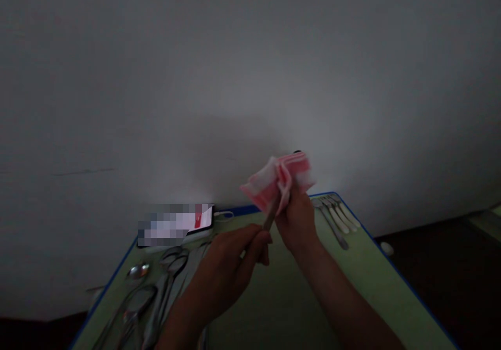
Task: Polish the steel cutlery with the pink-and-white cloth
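Observation:
My left hand [230, 266] is closed round the handle of a thin metal utensil [270, 218], held up over the green table mat [376, 282]. My right hand [297, 219] grips a pink and white cloth [279, 180] bunched round the utensil's upper end, which the cloth hides. Both hands hover above the middle of the mat, close together.
Several pale-handled utensils [336, 215] lie in a row at the mat's far right. Scissors [172, 266], a spoon [138, 272] and other metal tools lie at the left. A phone [176, 225] rests at the far edge. A plain wall stands behind; dark floor to the right.

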Motion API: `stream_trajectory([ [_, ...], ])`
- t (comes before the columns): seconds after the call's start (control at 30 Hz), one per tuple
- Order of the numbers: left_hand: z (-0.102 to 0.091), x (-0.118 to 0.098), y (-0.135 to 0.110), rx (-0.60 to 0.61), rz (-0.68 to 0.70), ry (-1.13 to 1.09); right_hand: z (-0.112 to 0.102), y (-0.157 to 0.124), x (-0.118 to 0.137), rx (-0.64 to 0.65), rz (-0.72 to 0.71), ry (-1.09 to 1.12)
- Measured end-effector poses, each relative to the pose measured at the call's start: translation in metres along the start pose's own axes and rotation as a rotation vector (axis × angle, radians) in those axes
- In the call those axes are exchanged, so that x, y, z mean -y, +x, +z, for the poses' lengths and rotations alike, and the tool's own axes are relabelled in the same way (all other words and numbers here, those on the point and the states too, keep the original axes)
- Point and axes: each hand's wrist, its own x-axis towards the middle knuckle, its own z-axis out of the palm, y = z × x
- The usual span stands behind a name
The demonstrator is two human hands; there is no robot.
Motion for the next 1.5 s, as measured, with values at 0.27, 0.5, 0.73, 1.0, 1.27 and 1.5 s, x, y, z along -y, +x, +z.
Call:
stream_trajectory([
  [0.27, -0.004, -0.012, -0.006, 0.094, -0.023, -0.023, -0.019, 0.027, 0.031, 0.006, -0.087, 0.059],
  [0.5, -0.015, 0.007, -0.003, 0.023, -0.320, -0.170, -0.024, 0.018, 0.027, 0.206, -0.153, -0.414],
  [0.73, -0.021, 0.022, -0.003, 0.208, -0.292, -0.227, -0.028, 0.014, 0.043, 0.238, -0.396, -0.806],
  [1.0, -0.002, 0.019, 0.001, 0.221, -0.264, -0.305, -0.020, 0.004, 0.014, -0.166, -0.367, -0.685],
  [1.27, 0.016, 0.031, 0.005, 0.172, -0.283, -0.345, -0.003, -0.017, -0.009, -0.085, -0.132, -0.534],
  [1.5, 0.016, 0.038, 0.009, 0.062, -0.317, -0.381, -0.010, -0.017, -0.044, 0.020, -0.115, -0.599],
])
